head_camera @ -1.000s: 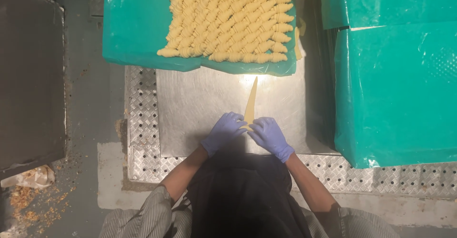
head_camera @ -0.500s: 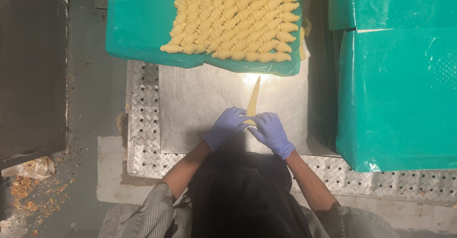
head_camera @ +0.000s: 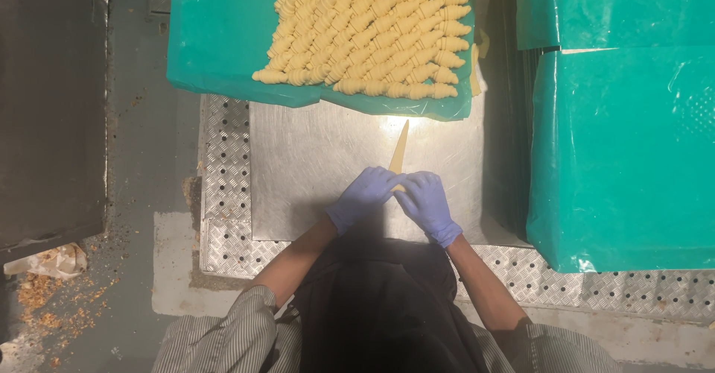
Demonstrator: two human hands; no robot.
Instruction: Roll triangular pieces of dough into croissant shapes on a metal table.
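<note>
Dough in a long thin triangle [head_camera: 400, 146] lies on the smooth steel plate [head_camera: 313, 164] in front of you, its narrow tip pointing to the far side and its wide near end tucked under your fingers. Your left hand [head_camera: 360, 198], in a pale purple glove, rests on that near end from the left, fingers curled down over it. Your right hand [head_camera: 427, 204], gloved the same, meets it from the right, so the two sets of fingertips touch over the dough's base and press it to the plate between them. Neither hand is clenched into a fist; both are bent loosely around the dough.

Past the tip, on the far side, a teal sheet [head_camera: 216, 45] holds rows of rolled, pale yellow dough pieces [head_camera: 372, 30] packed close together; the nearest row sits close to the sheet's near edge. To your right a stack covered in teal plastic [head_camera: 625, 149] stands just beside the plate. The plate lies on a ribbed metal worktop [head_camera: 223, 187]. To the far left a dark tray [head_camera: 48, 105] stands apart, with crumbs [head_camera: 45, 306] scattered on the floor near it.
</note>
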